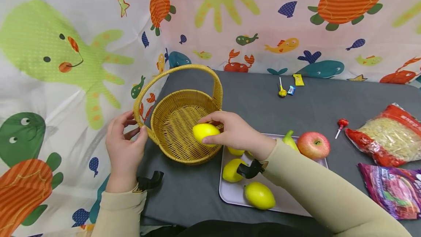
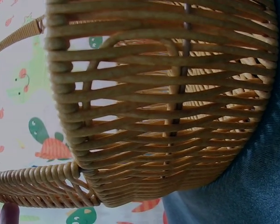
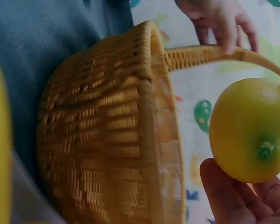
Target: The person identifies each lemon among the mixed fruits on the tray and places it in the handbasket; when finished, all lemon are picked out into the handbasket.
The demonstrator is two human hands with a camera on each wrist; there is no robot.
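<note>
- My right hand [image 1: 236,131] pinches a yellow lemon [image 1: 204,132] between thumb and fingers; the hand is closed only as far as the fruit's width allows.
- Position of that lemon: over the opening of the wicker basket [image 1: 182,98], toward its right side. The right wrist view shows it clear of the rim, above it.
- My left hand [image 1: 125,149] grips the basket handle [image 1: 185,67] low on its left side, thumb on the near face, fingers bent round the far one.
- The basket stands upright on the grey tablecloth [image 1: 256,116], its woven floor visible from above.
- Just right of the basket lies a pale tray [image 1: 230,192]. On it I record further lemons [image 1: 260,195], a red apple [image 1: 313,145] and a green-tipped fruit [image 1: 290,141]; my right forearm partly covers the tray, so I cannot give a full count.
- To the right of the tray: a red lollipop [image 1: 342,122], a red-edged bag [image 1: 391,134] and a purple packet [image 1: 393,191].
- Near the back edge: a yellow lollipop [image 1: 282,92], a blue-wrapped sweet [image 1: 291,90] and a small yellow packet [image 1: 298,79].
</note>
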